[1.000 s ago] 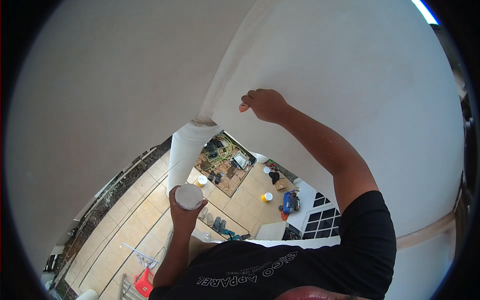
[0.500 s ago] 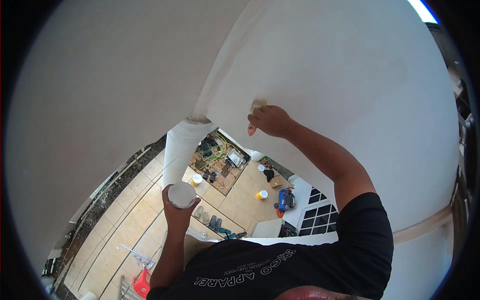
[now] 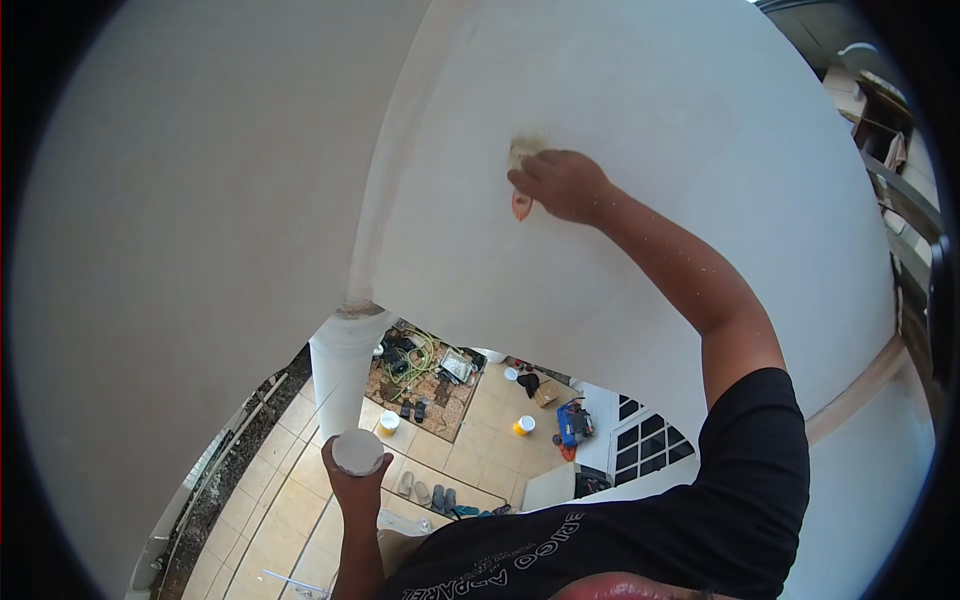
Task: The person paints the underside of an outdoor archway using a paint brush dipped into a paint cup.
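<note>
A paintbrush (image 3: 522, 203) with a reddish handle is gripped in my right hand (image 3: 565, 187), its pale bristles pressed to the white overhead surface (image 3: 640, 110). My right arm is stretched up and forward. Lower down, my left hand (image 3: 352, 485) is wrapped round a round container (image 3: 358, 453) whose top looks filled with whitish paint. The container stays roughly level, well below the brush. A seam divides the painted surface from a greyer panel (image 3: 220, 180) on the left.
Far below lies a tiled floor (image 3: 285, 455) with several pairs of footwear (image 3: 437, 497), a white-and-yellow bucket (image 3: 388, 423), another bucket (image 3: 524, 425) and a blue machine (image 3: 575, 423). A white column (image 3: 338, 375) rises beside my left hand. A hose (image 3: 425, 360) lies among clutter.
The view has tilted upward, so the floor and column appear lower. My right hand and the brush appear higher in view, still against the surface. The container appears lower, still in my left hand.
</note>
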`<state>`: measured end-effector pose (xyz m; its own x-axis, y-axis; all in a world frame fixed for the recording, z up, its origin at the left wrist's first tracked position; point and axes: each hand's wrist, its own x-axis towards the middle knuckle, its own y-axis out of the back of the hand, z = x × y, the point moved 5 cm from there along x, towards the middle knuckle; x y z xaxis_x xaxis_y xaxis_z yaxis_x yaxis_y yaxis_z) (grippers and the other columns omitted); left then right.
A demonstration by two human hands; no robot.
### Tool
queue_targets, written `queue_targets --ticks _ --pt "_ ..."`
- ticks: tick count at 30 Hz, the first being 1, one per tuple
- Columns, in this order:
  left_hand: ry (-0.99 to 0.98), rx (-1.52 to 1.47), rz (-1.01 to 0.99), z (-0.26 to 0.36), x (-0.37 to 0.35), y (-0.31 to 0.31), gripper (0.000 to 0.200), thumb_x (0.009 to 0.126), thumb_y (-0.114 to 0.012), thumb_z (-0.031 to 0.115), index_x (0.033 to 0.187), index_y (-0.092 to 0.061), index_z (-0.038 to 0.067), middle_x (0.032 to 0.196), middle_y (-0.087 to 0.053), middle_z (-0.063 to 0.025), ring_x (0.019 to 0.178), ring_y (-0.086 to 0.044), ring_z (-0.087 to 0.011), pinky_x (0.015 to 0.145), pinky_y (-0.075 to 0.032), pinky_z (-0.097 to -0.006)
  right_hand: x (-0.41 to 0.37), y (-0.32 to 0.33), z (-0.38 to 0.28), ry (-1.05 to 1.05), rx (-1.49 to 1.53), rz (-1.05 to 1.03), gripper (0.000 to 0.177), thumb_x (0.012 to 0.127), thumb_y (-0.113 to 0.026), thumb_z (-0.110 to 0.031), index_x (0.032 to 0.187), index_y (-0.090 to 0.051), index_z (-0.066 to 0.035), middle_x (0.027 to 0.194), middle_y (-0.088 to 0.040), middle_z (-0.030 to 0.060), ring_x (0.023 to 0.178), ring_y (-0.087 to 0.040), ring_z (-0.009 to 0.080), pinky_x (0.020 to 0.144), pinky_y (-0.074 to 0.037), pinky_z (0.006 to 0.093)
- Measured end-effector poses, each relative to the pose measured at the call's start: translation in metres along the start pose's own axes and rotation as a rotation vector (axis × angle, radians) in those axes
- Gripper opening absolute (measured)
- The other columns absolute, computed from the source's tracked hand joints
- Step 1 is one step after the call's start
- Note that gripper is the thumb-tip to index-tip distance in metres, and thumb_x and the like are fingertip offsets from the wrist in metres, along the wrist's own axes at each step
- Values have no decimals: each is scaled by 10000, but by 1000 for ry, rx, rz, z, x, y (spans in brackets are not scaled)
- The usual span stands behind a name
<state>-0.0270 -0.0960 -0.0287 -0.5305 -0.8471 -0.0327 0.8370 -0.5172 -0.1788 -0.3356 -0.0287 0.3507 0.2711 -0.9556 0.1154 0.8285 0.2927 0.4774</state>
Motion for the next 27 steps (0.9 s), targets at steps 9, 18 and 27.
queue_targets --ticks 9,18,27 --pt "-47 24 -59 9 10 -14 819 598 -872 20 1255 -384 42 1166 -512 -136 1076 -535 -252 898 -472 -371 -21 134 186 -533 -145 478 114 880 -636 -168 971 -663 -106 884 -696 41 712 -680 206 639 -540 299" --pt "-125 -18 -170 12 -9 -42 807 599 -884 44 1234 -387 32 1088 -561 -127 1020 -572 -235 862 -493 -369 -89 35 -62 -282 377 -13 215 763 -655 -55 963 -633 -132 768 -614 -4 652 -618 162 560 -511 277" --pt "-242 219 -221 57 -48 -58 799 631 -900 240 1240 -423 40 1130 -578 -149 1063 -582 -273 903 -470 -392 -103 92 -175 -1158 1778 525 219 843 -694 -25 1035 -592 0 983 -641 102 860 -637 152 747 -534 252"
